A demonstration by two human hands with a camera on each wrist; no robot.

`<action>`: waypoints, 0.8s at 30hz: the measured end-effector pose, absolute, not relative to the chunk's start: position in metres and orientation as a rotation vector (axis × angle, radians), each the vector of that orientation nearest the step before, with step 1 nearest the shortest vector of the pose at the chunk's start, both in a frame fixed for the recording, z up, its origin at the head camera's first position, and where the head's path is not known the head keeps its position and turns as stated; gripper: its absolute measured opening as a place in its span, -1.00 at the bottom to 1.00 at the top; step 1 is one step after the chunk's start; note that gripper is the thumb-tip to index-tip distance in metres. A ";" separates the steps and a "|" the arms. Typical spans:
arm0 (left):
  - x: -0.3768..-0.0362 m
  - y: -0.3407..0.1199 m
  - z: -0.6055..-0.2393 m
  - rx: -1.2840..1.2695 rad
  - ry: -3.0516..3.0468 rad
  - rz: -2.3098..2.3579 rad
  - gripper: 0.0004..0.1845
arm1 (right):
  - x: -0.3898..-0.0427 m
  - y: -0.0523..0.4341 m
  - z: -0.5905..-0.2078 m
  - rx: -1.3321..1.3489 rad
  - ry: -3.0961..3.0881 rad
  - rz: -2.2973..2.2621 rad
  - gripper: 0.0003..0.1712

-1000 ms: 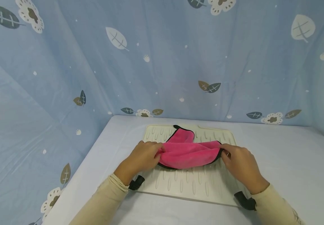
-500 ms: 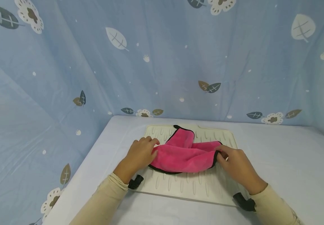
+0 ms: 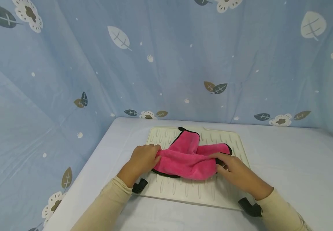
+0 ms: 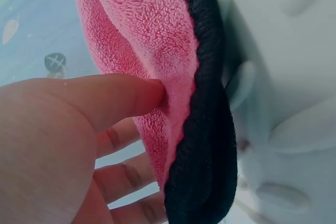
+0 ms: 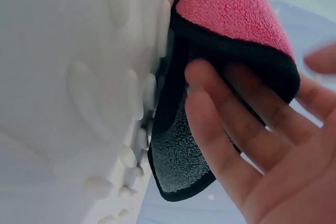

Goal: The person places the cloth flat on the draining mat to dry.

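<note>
A pink cloth [image 3: 189,158] with a black hem lies bunched on a cream ridged mat [image 3: 195,192]. My left hand [image 3: 150,155] pinches the cloth's left end; in the left wrist view the thumb [image 4: 115,95] presses into the pink pile [image 4: 142,19] with the fingers behind it. My right hand [image 3: 222,162] rests at the cloth's right part. In the right wrist view its straight fingers [image 5: 220,114] lie against the black hem and grey underside [image 5: 178,161], below the pink fold [image 5: 231,9], with the thumb apart.
Black clips sit at the mat's front corners, one on the left [image 3: 140,186] and one on the right [image 3: 248,205]. The mat lies on a pale table [image 3: 293,166]. Blue leaf-print fabric [image 3: 183,57] closes off the back and left sides.
The right hand has moved left and brought the cloth's right end in toward the middle, its grip loosening. The cloth has sunk onto the mat. The left hand has barely moved.
</note>
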State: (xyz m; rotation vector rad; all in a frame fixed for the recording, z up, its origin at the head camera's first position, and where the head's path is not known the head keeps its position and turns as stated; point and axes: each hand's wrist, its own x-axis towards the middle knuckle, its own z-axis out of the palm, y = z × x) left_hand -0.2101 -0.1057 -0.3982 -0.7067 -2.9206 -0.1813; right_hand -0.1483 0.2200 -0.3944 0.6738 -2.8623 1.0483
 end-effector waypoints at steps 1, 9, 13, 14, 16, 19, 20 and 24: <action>-0.210 -0.106 -0.398 -0.701 -2.925 -0.184 -0.86 | -0.148 0.220 -0.395 0.703 -2.877 1.033 -0.59; -0.209 -0.105 -0.396 -0.676 -2.941 -0.195 -0.85 | -0.149 0.219 -0.399 0.861 -2.869 0.951 -0.51; -0.208 -0.105 -0.395 -0.666 -2.947 -0.194 -0.87 | -0.149 0.220 -0.398 0.853 -2.830 1.013 -0.62; -0.208 -0.105 -0.395 -0.664 -2.949 -0.194 -0.87 | -0.148 0.220 -0.398 0.850 -2.823 1.036 -0.63; -0.208 -0.104 -0.394 -0.664 -2.946 -0.195 -0.87 | -0.148 0.219 -0.397 0.833 -2.808 1.065 -0.62; -0.207 -0.104 -0.391 -0.665 -2.931 -0.195 -0.88 | -0.147 0.219 -0.395 0.795 -2.801 1.072 -0.59; -0.207 -0.104 -0.390 -0.667 -2.921 -0.193 -0.88 | -0.147 0.219 -0.394 0.776 -2.803 1.063 -0.59; -0.207 -0.106 -0.386 -0.667 -2.941 -0.196 -0.89 | -0.147 0.219 -0.392 0.731 -2.829 1.048 -0.59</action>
